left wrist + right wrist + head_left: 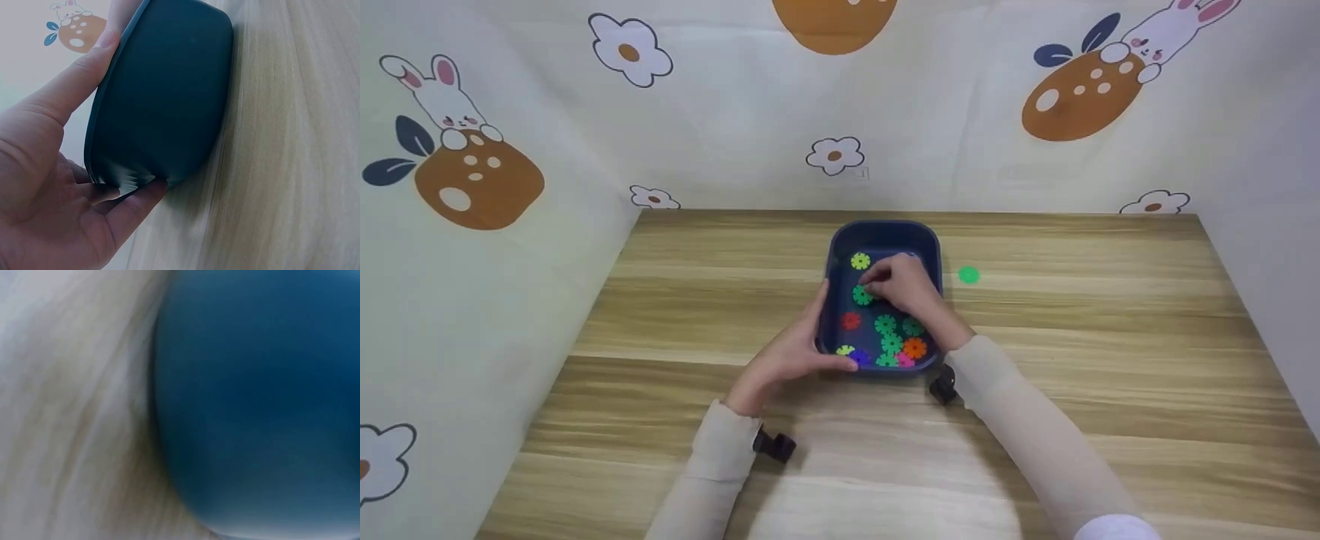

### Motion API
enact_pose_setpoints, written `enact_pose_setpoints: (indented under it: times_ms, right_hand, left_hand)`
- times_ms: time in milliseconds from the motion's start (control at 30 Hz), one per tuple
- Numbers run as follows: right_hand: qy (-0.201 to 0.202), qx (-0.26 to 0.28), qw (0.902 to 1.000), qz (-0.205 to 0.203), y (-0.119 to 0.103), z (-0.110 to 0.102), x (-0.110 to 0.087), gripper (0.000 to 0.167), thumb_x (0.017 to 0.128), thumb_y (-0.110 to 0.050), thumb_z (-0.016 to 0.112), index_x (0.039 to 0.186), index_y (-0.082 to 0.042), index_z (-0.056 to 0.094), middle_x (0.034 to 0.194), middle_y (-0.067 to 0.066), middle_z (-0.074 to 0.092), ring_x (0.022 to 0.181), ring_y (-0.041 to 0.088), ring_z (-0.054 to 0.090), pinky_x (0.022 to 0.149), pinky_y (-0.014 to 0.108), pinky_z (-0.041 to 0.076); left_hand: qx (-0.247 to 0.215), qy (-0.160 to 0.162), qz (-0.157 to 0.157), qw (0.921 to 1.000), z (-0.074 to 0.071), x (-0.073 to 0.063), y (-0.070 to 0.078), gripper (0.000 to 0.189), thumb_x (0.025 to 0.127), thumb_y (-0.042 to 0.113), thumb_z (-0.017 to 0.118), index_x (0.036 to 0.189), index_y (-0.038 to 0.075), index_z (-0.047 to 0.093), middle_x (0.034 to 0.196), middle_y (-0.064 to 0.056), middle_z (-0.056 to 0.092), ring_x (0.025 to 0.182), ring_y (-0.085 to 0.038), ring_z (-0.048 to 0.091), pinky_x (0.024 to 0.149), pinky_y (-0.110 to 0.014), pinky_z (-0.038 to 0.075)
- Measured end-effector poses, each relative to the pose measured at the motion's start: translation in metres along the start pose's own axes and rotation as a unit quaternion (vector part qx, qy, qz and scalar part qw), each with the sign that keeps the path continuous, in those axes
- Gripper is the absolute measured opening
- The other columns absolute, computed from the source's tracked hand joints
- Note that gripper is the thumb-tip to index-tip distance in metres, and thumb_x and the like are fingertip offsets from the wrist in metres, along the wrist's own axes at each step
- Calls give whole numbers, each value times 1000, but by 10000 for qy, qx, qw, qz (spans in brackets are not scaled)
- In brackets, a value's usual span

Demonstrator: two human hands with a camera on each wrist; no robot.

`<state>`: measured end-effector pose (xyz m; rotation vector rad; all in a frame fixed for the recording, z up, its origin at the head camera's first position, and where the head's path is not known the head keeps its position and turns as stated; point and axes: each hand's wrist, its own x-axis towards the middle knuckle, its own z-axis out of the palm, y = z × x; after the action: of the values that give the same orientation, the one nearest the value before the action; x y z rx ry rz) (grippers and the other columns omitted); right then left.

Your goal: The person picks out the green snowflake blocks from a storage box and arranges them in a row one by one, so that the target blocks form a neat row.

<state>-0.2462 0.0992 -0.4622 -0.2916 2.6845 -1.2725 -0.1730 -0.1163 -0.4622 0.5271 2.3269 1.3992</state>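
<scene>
A dark blue plastic bin stands on the table with several toothed snowflake discs inside. My left hand grips its near left corner, the thumb along the near rim and the fingers against the left side. The left wrist view shows this hand spread round the bin's outer wall. Over the bin, my right hand pinches a green snowflake disc between thumb and fingertips. Only the blurred bin wall and table appear in the right wrist view; the hand is hidden there.
A single green disc lies on the wooden table right of the bin. Inside are a yellow disc, a red disc, an orange disc and several others. A printed cloth walls the table's back and sides.
</scene>
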Motion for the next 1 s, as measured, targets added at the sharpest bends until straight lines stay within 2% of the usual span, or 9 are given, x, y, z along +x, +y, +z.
enact_pose_setpoints:
  times_ms: [300,500,733,1000]
  right_hand:
    - [366,331,9986,-211,-3,-6,-3,12,93,-16,70,99,-11,80,101,7,77,82,16,67,78,31,59]
    - [463,452,9975,-266,-9,-14,-4,12,93,-16,71,99,-11,80,101,7,77,80,16,66,75,29,59]
    - [562,389,9973,-279,-13,-28,-5,13,92,-14,71,101,-10,80,102,9,77,81,18,67,74,28,58]
    - [606,563,9965,-119,-12,-43,-7,14,93,-13,70,103,-10,79,105,10,76,86,20,65,76,26,54]
  left_hand:
    - [-9,7,113,9999,0,1,-1,129,76,20,88,161,23,-9,170,-7,1,154,-26,17,126,-47,17]
    - [-61,22,27,10000,0,0,0,129,76,21,88,161,24,-9,170,-7,1,153,-27,20,126,-47,18]
    - [82,111,-74,9999,1,-2,1,129,74,22,89,161,20,-6,170,-8,4,154,-29,18,126,-49,18]
    - [69,135,-233,9996,1,-1,0,129,74,23,90,161,24,-5,170,-3,5,154,-25,19,127,-46,16]
